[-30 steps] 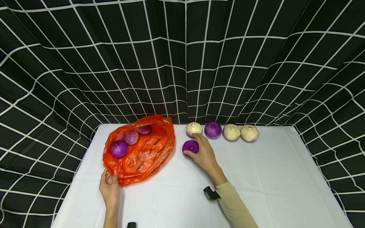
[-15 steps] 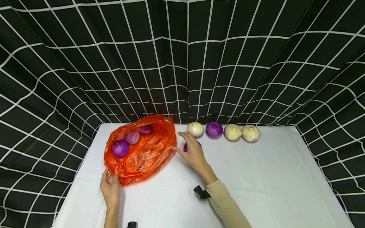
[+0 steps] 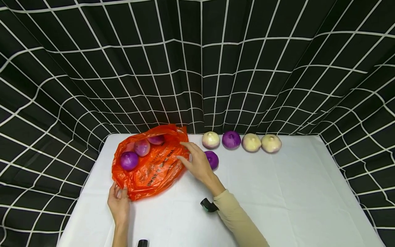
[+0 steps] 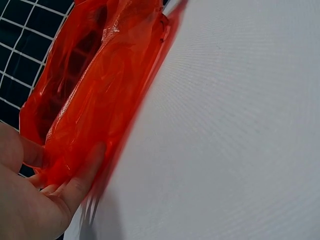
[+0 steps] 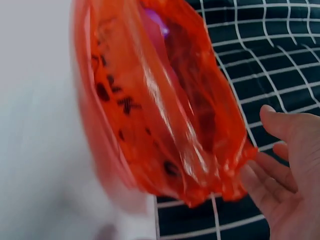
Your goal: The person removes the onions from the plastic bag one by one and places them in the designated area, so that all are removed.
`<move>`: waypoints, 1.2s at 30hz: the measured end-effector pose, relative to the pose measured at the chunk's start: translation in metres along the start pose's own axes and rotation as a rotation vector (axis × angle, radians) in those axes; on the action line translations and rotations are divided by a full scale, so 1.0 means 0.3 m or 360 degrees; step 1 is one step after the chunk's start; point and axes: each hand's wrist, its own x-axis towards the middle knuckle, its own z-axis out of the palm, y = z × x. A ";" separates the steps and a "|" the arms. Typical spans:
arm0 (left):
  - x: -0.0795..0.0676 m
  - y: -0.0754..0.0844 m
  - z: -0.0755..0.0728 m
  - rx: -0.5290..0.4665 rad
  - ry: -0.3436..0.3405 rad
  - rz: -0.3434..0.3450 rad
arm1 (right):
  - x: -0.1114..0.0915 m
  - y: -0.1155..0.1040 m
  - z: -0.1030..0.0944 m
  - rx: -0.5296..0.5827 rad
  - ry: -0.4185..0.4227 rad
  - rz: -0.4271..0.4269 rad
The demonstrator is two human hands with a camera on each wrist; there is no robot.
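On the worktop (image 3: 293, 199) lay the red bag (image 3: 160, 171), its edge in the grip of the left hand (image 3: 119, 205); the right hand (image 3: 199, 165), fingers loosely spread, was beside it. Work looked partway: three onions (image 3: 142, 148) showed inside, five onions (image 3: 231, 140) sat outside.

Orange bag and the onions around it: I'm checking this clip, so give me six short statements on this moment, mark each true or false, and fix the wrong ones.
1. Three onions show inside the orange bag. True.
2. The left hand holds the near-left edge of the bag. True.
3. In the head view, the right hand partly hides a loose purple onion. True.
4. The right hand grips an onion. False: its fingers are spread at the bag's right side and it holds no onion.
5. All four onions in the back row are pale. False: the second from the left is purple.
6. In the head view, the bag lies right of that row. False: it lies to the left.
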 end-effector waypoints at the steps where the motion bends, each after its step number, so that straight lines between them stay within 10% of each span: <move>1: -0.002 0.000 0.001 0.0005 -0.0001 -0.0007 | 0.002 -0.005 0.009 0.0010 -0.0017 -0.0009; 36: 0.000 -0.022 0.003 -0.0004 -0.0002 0.0044 | 0.097 -0.132 0.415 -0.0156 -0.0690 0.0254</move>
